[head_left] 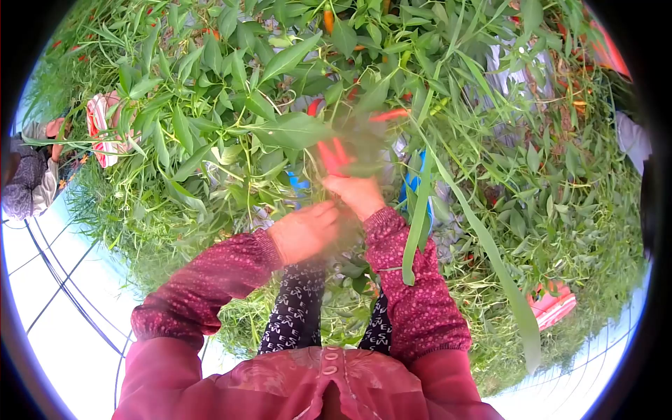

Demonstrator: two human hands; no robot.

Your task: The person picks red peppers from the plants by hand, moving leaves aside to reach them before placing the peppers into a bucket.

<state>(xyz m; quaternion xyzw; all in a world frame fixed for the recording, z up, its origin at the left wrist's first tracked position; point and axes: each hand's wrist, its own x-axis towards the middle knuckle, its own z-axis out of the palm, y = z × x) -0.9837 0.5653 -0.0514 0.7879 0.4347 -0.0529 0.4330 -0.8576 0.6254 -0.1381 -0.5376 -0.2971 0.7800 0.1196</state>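
In the middle of the head view, my right hand (357,194) is closed around red chili peppers (334,155), which stick out beyond the fingers and are smeared by motion. Blurred green leaves hang over their tips. My left hand (304,232) is just beside it, lower and to the left, with its fingers curled together; what they hold, if anything, is hidden. Chili plants (294,129) surround both hands. Another red-orange chili pepper (390,115) shows among the leaves above my right hand.
Blue pieces (414,180) show through the foliage near my right wrist. A long grass blade (490,255) crosses my right forearm. Striped red-and-white bags (103,129) stand at left and lower right (553,306). Another person (35,171) is at the far left.
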